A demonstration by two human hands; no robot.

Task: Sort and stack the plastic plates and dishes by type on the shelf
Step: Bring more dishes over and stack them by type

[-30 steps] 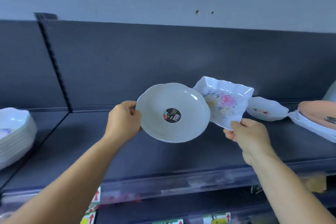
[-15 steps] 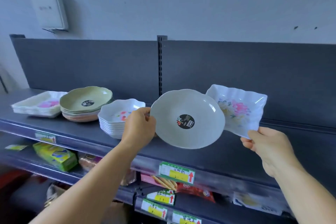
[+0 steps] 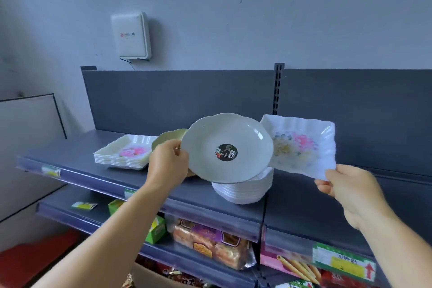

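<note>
The right hand (image 3: 350, 190) pinches the lower corner of a white square dish (image 3: 304, 147) with a flower print, held tilted in the air above the shelf (image 3: 304, 199), while the left hand (image 3: 169, 166) grips the left rim of a round grey plate (image 3: 226, 147) with a black sticker, also lifted and tilted toward the camera. Just behind and below the plate, a stack of white dishes (image 3: 245, 189) stands near the shelf's front edge. Farther left, a green plate (image 3: 167, 139) peeks out behind the left hand, and a stack of square floral dishes (image 3: 124, 154) sits toward the shelf's left end.
</note>
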